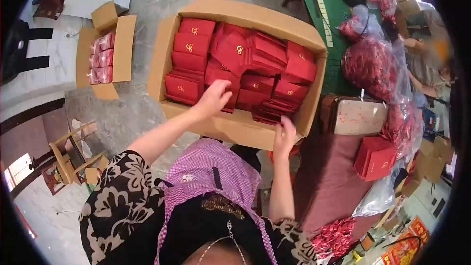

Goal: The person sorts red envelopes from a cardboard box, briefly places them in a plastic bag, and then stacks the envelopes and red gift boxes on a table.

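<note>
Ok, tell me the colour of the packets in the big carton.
The packets are red with gold markings, seen best in the head view.

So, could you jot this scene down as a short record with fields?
Main box: large open carton holding red packets
Marking: gold emblem on several packets
Left hand: over the packets; contact unclear
Right hand: at the carton's near edge, toward its right corner
Off to the left: smaller open carton with wrapped red bundles

Black top [194, 221], beige-flowered sleeves [117, 191]; purple checked apron [235, 169], neck chain [230, 226].
</note>
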Available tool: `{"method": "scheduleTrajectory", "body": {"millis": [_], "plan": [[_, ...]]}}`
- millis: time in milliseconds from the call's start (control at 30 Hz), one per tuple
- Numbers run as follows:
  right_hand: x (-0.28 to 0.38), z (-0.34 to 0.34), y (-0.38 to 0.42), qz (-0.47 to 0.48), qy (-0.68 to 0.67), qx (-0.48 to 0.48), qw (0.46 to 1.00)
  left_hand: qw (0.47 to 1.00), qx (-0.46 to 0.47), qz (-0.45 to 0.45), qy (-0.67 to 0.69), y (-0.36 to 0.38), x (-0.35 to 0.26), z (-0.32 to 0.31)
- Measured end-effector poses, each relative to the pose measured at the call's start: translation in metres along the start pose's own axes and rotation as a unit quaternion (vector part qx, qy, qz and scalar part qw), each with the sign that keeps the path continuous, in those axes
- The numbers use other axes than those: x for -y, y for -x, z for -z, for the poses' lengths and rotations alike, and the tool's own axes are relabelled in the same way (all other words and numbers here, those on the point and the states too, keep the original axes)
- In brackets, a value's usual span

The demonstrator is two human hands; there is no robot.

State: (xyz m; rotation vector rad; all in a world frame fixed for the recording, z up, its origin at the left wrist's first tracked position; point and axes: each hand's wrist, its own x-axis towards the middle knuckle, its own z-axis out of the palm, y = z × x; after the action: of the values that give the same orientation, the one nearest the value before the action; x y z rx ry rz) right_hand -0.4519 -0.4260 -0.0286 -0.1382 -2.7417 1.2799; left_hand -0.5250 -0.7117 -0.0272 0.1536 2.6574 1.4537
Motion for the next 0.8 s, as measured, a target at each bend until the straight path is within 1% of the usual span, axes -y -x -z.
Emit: {"method": "scheduleTrajectory", "body": {"millis": [33, 67, 100, 133, 167, 200, 233, 267, 300, 367, 400, 467, 500, 567, 600, 633, 700, 733, 800], "plan": [[0.010, -0.015, -0.044, 0.087, -0.004, -0.001, 0.996, 0.999, 0.006, 0.041, 0.002, -0.013, 0.004, 0.009], [0.014, -0.030, -0.077, 0.129, 0.035, -0.001, 0.991, 0.997, 0.011, 0.081, 0.003, -0.024, 0.006, 0.017], [0.011, -0.045, -0.109, 0.184, 0.055, 0.009, 0.981, 0.996, 0.012, 0.085, 0.005, -0.030, 0.018, 0.016], [0.018, -0.055, -0.139, 0.190, 0.092, 0.035, 0.977, 0.993, -0.007, 0.107, 0.041, -0.034, 0.029, 0.014], [0.012, -0.072, -0.162, 0.212, 0.105, 0.030, 0.971, 0.988, -0.027, 0.130, 0.077, -0.037, 0.038, 0.009], [0.016, -0.081, -0.180, 0.188, 0.135, 0.059, 0.971, 0.968, -0.005, 0.207, 0.142, -0.038, 0.044, 0.006], [0.017, -0.090, -0.195, 0.197, 0.163, 0.071, 0.964, 0.933, 0.005, 0.280, 0.225, -0.041, 0.039, 0.004], [0.019, -0.097, -0.206, 0.206, 0.190, 0.083, 0.956, 0.886, 0.015, 0.350, 0.305, -0.043, 0.034, 0.003], [0.016, -0.103, -0.214, 0.220, 0.193, 0.106, 0.950, 0.843, 0.030, 0.374, 0.386, -0.043, 0.039, -0.001], [0.011, -0.111, -0.221, 0.210, 0.200, 0.128, 0.948, 0.781, 0.024, 0.417, 0.463, -0.046, 0.045, -0.018], [0.009, -0.114, -0.225, 0.200, 0.205, 0.144, 0.947, 0.766, 0.019, 0.409, 0.495, -0.047, 0.046, -0.027], [0.004, -0.120, -0.225, 0.211, 0.213, 0.148, 0.943, 0.705, 0.031, 0.413, 0.575, -0.053, 0.044, -0.041], [0.002, -0.121, -0.226, 0.216, 0.224, 0.140, 0.940, 0.689, 0.025, 0.442, 0.574, -0.060, 0.041, -0.050], [0.002, -0.122, -0.229, 0.230, 0.240, 0.126, 0.935, 0.672, 0.032, 0.446, 0.590, -0.071, 0.042, -0.063], [0.000, -0.122, -0.231, 0.227, 0.225, 0.126, 0.939, 0.680, 0.043, 0.445, 0.581, -0.076, 0.043, -0.070], [-0.003, -0.122, -0.234, 0.224, 0.209, 0.127, 0.943, 0.675, 0.038, 0.449, 0.585, -0.080, 0.043, -0.079], [-0.005, -0.122, -0.238, 0.213, 0.165, 0.121, 0.955, 0.665, -0.007, 0.445, 0.599, -0.084, 0.040, -0.090], [-0.005, -0.122, -0.239, 0.208, 0.156, 0.111, 0.959, 0.675, -0.006, 0.440, 0.593, -0.087, 0.037, -0.092], [-0.007, -0.122, -0.243, 0.191, 0.133, 0.132, 0.964, 0.677, -0.010, 0.439, 0.591, -0.092, 0.033, -0.099]]}}
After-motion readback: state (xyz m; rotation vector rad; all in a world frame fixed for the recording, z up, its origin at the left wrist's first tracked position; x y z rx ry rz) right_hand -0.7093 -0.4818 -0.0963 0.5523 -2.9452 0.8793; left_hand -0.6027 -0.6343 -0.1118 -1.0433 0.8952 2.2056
